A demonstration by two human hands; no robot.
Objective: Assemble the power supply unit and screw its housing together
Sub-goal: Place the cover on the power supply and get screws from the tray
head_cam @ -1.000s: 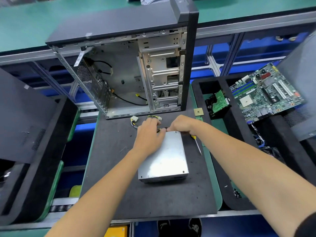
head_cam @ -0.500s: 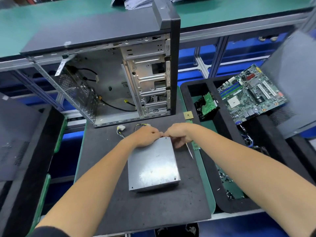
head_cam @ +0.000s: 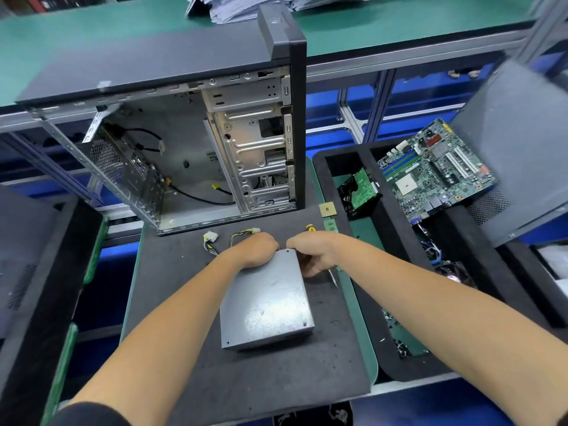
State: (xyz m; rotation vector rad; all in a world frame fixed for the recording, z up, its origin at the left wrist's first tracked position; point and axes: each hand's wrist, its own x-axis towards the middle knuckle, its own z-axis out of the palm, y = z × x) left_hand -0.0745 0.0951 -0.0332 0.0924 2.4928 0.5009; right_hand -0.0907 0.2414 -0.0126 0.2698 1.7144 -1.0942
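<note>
I see the big open case [head_cam: 190, 149] standing in the upper middle of the frame, and it sits a bit farther left than it did a second ago, because the head turned. The dark mat [head_cam: 172, 302] fills the middle. On it lies the box [head_cam: 267, 305], the gray power supply, in the lower middle, with its lid on top. It looks closed up now.

My left hand [head_cam: 259, 249] is curled over the far left corner of the box, where the wires [head_cam: 236, 238] come out. A second ago it lay flat on the lid, so it has slid up to the edge. My right hand [head_cam: 313, 253] is curled at the far right corner, fingers pressed on the side. It has hardly moved. I cannot tell if it pinches a screw; that part is hidden.

The screwdriver [head_cam: 310, 229] lies just behind and under my right hand, with its yellow end poking out above and its tip below.

I think the lid is being lined up. The screws come next, I guess.
</note>
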